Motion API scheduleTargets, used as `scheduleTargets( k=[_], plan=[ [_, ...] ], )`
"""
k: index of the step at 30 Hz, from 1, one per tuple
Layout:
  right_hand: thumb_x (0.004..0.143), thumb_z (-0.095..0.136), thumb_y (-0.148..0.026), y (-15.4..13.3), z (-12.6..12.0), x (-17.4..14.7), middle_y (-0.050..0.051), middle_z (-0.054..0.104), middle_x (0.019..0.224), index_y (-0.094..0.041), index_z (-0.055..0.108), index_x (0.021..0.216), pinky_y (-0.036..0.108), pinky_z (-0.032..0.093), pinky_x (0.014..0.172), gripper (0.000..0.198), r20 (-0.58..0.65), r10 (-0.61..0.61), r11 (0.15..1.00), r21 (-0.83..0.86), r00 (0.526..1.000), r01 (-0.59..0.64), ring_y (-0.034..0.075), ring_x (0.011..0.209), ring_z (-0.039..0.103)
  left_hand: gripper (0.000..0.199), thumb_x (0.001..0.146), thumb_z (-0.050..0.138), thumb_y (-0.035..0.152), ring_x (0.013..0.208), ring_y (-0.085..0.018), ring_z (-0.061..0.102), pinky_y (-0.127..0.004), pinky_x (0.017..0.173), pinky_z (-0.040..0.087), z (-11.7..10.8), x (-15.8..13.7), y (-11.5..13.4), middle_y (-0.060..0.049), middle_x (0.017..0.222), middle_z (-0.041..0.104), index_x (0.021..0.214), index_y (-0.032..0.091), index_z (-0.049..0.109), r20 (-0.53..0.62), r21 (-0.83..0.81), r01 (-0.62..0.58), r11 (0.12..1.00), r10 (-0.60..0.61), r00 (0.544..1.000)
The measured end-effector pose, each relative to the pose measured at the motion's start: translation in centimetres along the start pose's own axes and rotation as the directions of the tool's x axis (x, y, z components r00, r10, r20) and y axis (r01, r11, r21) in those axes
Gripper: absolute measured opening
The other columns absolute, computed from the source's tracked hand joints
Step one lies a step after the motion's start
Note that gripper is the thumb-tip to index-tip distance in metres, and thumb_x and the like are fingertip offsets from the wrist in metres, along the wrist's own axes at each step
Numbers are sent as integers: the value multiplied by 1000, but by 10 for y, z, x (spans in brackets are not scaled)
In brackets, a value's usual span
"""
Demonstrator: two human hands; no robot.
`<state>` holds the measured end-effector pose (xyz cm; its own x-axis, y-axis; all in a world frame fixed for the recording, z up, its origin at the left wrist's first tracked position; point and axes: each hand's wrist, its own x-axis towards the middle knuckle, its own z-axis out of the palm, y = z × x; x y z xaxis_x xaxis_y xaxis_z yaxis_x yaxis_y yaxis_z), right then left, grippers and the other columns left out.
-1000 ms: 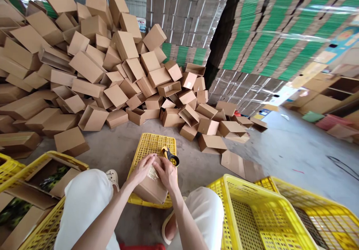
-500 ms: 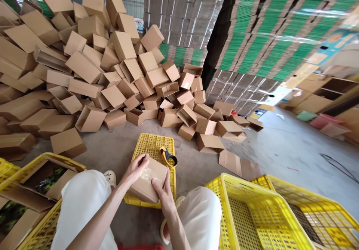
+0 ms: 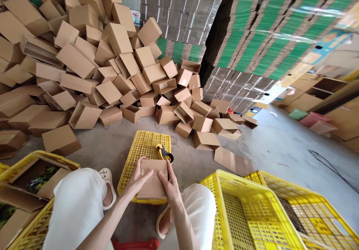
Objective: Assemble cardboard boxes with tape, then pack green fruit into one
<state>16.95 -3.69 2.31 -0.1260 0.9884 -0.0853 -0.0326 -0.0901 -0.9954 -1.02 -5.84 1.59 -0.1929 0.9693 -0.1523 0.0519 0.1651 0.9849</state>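
Observation:
A small cardboard box [image 3: 153, 186] is between my two hands, over the upturned yellow crate [image 3: 140, 141] in front of my knees. My left hand [image 3: 140, 177] grips its left side, thumb lying on the top face. On the right side, my right hand [image 3: 169, 181] holds it the same way, fingers at the far edge. Just beyond the box, a yellow and black tape dispenser [image 3: 164, 153] lies on the crate. The underside of the box is hidden, so I cannot tell if it rests on the crate.
Many cardboard boxes [image 3: 109, 93] are heaped ahead and to the left. Yellow crates [image 3: 246, 201] stand at my right. At my left, another crate [image 3: 36, 154] holds open cartons with dark green and black items. Flattened cardboard [image 3: 232, 160] lies on the floor, with strapped stacks [image 3: 241, 29] behind.
The box has been turned from a tilted position to nearly square in front of me. My left hand has moved from its far top corner to its left side. The view has shifted slightly.

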Motion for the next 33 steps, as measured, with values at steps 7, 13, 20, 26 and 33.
scheduleTargets(
  k=[7,13,20,26,33],
  plan=[
    [85,82,-53,-1,-7,-3,3,51,165,-36,49,160,54,42,123,83,115,62,969,231,991,-88,33,151,48,56,99,47,59,137,-30,60,-48,118,43,-2,3,4,-13,150,61,144,26,47,-79,120,25,992,-16,997],
    [79,88,-49,1,-9,-3,3,55,162,-37,53,157,52,46,121,85,124,58,952,291,991,-92,34,148,53,61,91,62,59,128,-30,66,-45,112,48,0,6,-4,-12,142,66,141,27,48,-72,135,-33,990,43,997],
    [81,84,-60,0,-11,13,6,65,152,-30,64,149,51,44,122,76,58,21,991,130,998,-28,34,144,57,79,76,81,54,117,-30,71,-44,102,54,-2,6,-1,-13,133,71,141,25,47,-42,60,-35,998,37,998],
    [88,72,-68,-28,-44,31,9,79,127,-22,75,135,50,54,108,65,222,-74,959,-253,972,130,35,122,71,77,77,82,52,114,-31,73,-44,101,55,-4,8,8,-13,128,74,141,24,51,-29,37,11,999,-10,1000],
    [96,63,-47,-39,-45,44,5,85,99,-24,73,139,34,60,81,50,295,-165,776,-550,941,308,30,91,80,68,79,81,50,117,-29,72,-43,103,54,-3,16,13,-10,129,75,136,25,54,-11,20,2,1000,-2,1000]
  ],
)
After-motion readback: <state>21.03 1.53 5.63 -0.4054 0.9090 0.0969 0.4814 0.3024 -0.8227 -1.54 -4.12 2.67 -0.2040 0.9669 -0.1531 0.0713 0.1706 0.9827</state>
